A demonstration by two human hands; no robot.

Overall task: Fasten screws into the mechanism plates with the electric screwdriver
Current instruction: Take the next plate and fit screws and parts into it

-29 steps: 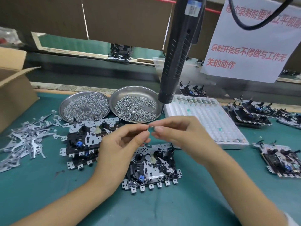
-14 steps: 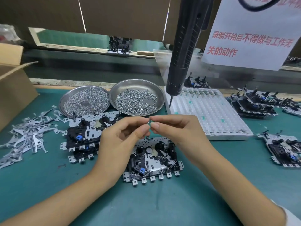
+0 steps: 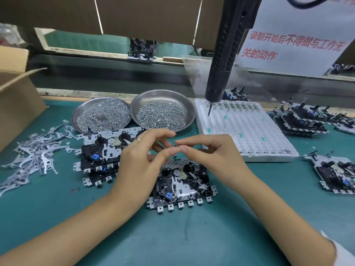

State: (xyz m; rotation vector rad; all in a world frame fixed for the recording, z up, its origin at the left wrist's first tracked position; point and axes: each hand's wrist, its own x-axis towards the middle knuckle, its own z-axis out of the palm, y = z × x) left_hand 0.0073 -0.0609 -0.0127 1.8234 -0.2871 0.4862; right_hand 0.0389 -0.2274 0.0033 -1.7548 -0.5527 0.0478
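Observation:
A mechanism plate (image 3: 182,186) with black parts and a blue clip lies on the green mat in front of me. Above it my left hand (image 3: 142,162) and my right hand (image 3: 209,154) meet fingertip to fingertip and pinch a small screw (image 3: 176,145) between them. The black electric screwdriver (image 3: 226,54) hangs untouched above the white tray, its bit pointing down. Two steel dishes hold loose screws, one at the left (image 3: 84,108) and one at the right (image 3: 190,106). A stack of further mechanism plates (image 3: 99,156) sits left of my left hand.
A white foam tray (image 3: 249,131) lies at the right of the dishes. Loose thin metal levers (image 3: 32,154) are scattered at the left beside a cardboard box (image 3: 17,93). More mechanism plates sit at the right (image 3: 334,173) and far right (image 3: 301,120).
The view has tilted down and the screwdriver's bit has come into sight. My hands stay together over the plate, fingers shifting slightly on the screw.

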